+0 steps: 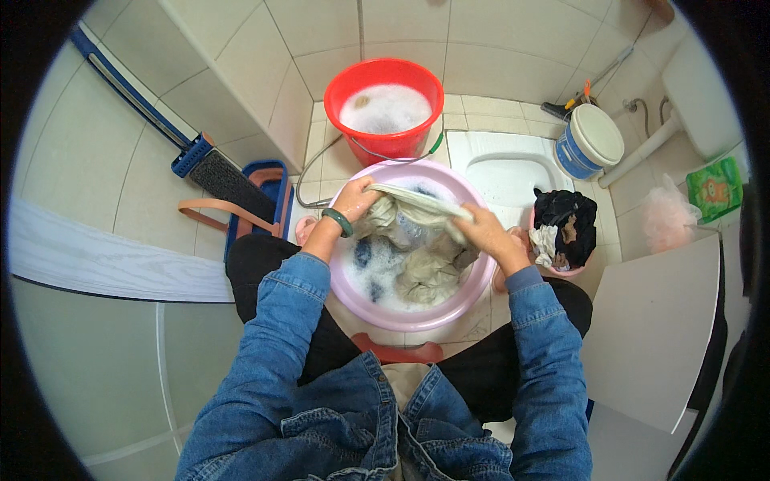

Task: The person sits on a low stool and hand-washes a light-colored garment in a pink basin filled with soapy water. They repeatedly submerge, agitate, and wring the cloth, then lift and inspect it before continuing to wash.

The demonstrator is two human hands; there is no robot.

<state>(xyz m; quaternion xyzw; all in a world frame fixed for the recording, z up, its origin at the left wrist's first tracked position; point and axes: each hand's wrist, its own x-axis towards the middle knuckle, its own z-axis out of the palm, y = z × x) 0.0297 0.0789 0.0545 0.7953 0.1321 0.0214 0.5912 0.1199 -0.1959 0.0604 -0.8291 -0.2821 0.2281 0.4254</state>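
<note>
A pale beige-green garment (409,207) is stretched between my two hands above a pink plastic basin (415,323). My left hand (356,198), with a dark green bangle on its wrist, grips one end of the cloth's edge. At the other end my right hand (484,231) holds the same edge, near the basin's right side. The garment's lower part hangs in a wet, crumpled heap into the basin. White suds (385,270) cover the water there, and dark blue cloth (363,252) shows through the foam at the left.
Behind the basin stands a red bucket (385,144) with foamy water. A squat toilet (511,159) lies to its right, beside a lidded white-and-blue pail (586,144). Dark clothes (565,225) fill a small pink tub at the right. A flat mop (228,180) leans in a blue bucket (287,201) on the left.
</note>
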